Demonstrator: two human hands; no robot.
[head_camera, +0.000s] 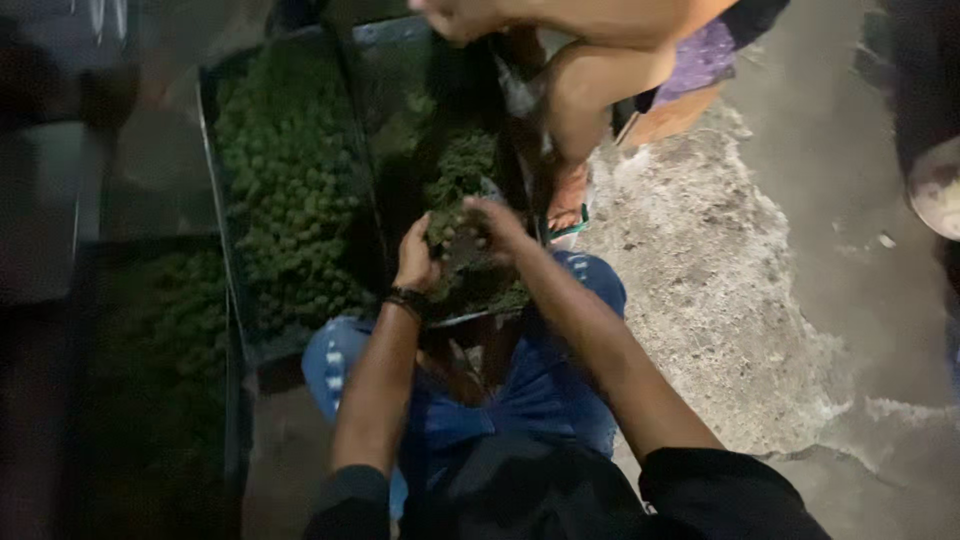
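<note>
Green clump (452, 225) clamped between left hand (418, 258) and right hand (497, 228) (over a tray (470, 316)).

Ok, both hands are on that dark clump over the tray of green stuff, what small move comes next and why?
Probably pull the dark clump apart: the left hand and right hand already pinch it from opposite sides, right above the tray of green clusters.
</note>
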